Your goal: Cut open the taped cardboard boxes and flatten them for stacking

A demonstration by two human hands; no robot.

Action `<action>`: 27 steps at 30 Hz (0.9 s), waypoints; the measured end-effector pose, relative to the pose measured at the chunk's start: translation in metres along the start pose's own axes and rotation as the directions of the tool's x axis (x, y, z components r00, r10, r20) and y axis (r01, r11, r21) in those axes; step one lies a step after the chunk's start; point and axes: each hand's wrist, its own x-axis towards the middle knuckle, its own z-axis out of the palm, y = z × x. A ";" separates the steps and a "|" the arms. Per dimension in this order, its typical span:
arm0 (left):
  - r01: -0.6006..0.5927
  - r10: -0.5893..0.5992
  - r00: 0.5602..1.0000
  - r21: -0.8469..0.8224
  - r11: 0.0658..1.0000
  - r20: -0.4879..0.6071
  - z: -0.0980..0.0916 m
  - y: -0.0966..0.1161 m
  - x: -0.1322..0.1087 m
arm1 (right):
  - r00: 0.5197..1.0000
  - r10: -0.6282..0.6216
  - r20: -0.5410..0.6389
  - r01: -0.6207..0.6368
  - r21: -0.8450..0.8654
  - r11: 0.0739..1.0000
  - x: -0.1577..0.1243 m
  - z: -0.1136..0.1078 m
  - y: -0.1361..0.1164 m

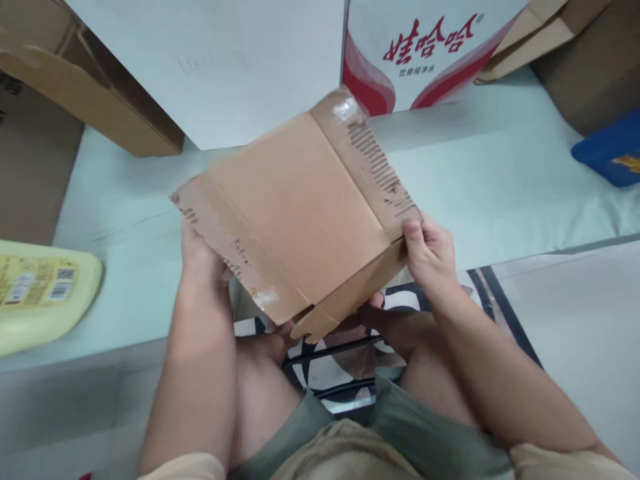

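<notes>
- Box [300, 207]: small cardboard one, held up in the air over the person's lap, in front of the table edge, tilted, one broad face toward the camera.
- Torn tape strips run along its left and right edges; a loose flap sticks out at the bottom corner.
- Left hand [197, 257]: under/behind the box's left edge, fingers mostly hidden by the cardboard; it's touching the box, but how tightly it grips I cannot tell.
- Right hand [430, 257]: closed on the box's right corner, thumb on top of the taped edge, fingers curled beneath.
- Table [500, 180]: pale green top, beyond the box.
- Yellow bottle [43, 293]: lying flat at the table's left end, well apart from the box.
- White carton [430, 47] with red print stands at the back right; blue bin [610, 153] far right.
- Brown cartons [90, 87] stand back left.
</notes>
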 end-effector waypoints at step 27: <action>0.365 -0.458 0.888 -0.532 0.764 -0.047 0.009 0.039 -0.007 | 0.842 0.445 -0.306 -0.351 0.316 0.882 -0.033 -0.113 -0.011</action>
